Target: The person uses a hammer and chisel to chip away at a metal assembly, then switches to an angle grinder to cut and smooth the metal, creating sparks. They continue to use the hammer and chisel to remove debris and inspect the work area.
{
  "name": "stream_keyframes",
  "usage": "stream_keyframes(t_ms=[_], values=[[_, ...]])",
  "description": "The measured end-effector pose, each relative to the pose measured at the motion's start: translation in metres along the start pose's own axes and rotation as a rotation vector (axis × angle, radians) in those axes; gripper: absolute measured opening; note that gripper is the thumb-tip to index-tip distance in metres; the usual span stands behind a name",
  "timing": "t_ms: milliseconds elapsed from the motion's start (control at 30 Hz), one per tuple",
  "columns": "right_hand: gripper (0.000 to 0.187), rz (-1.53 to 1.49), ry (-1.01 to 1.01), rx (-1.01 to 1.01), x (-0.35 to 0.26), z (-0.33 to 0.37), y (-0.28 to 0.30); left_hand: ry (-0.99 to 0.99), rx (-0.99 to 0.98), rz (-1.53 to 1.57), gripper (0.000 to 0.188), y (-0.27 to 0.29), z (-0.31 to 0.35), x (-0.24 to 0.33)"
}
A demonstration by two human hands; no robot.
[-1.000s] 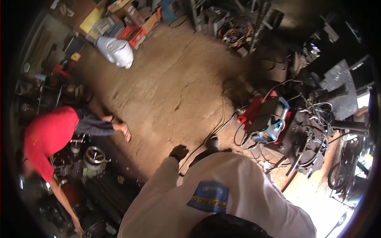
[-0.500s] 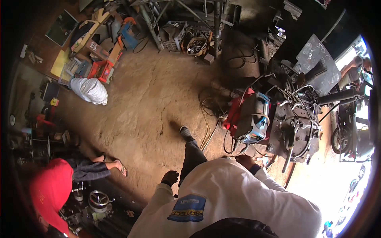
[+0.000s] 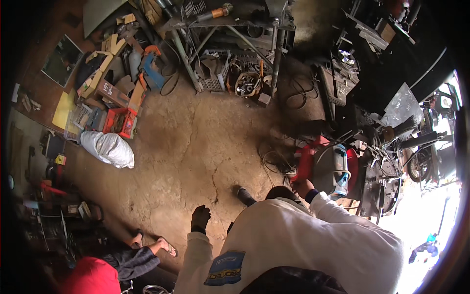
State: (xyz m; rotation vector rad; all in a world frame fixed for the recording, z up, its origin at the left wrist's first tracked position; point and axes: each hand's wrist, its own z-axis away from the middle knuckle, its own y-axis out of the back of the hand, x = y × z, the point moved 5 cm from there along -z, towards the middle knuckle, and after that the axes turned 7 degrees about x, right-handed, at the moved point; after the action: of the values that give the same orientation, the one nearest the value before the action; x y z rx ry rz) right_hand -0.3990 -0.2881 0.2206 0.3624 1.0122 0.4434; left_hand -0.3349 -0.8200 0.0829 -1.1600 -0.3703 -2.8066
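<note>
My left hand hangs over the brown floor in front of me, its fingers curled in with nothing showing in them. Out on my right side, my right hand is beside a grey-and-blue box-shaped machine with a carrying handle, which looks like a welding machine. Whether that hand touches it I cannot tell, as its fingers are dark and partly hidden. A red casing stands against the machine's left side. One of my shoes shows on the floor between my hands.
A co-worker in a red top is low at the left. A white sack and a red crate lie at the far left. Ahead stands a metal workbench with an angle grinder on top. Loose cables trail on the floor.
My view has moved forward, bringing the workbench top into sight. My left hand has swung a little forward. My right hand is now closer to the machine. The co-worker sits lower in view.
</note>
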Motion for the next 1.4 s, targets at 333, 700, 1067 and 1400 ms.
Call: stream_keyframes(t_ms=[333,700,1067,1400], values=[[0.046,0.672,-0.095,-0.007,0.086,-0.087,-0.021,0.067,-0.222,-1.089,0.03,0.026,-0.011,-0.061],[0.028,0.981,0.096,-0.46,0.009,-0.261,-0.055,-0.226,-0.139,-0.926,0.008,0.013,-0.089,0.179],[0.031,0.097,-0.008,-0.086,-0.118,-0.429,0.007,-0.018,-0.024,-0.419,0.047,-0.078,-0.184,0.452],[0.015,0.969,-0.069,-0.113,-0.068,-0.366,0.001,0.277,-0.276,-0.519,0.048,-0.018,-0.4,0.395]])
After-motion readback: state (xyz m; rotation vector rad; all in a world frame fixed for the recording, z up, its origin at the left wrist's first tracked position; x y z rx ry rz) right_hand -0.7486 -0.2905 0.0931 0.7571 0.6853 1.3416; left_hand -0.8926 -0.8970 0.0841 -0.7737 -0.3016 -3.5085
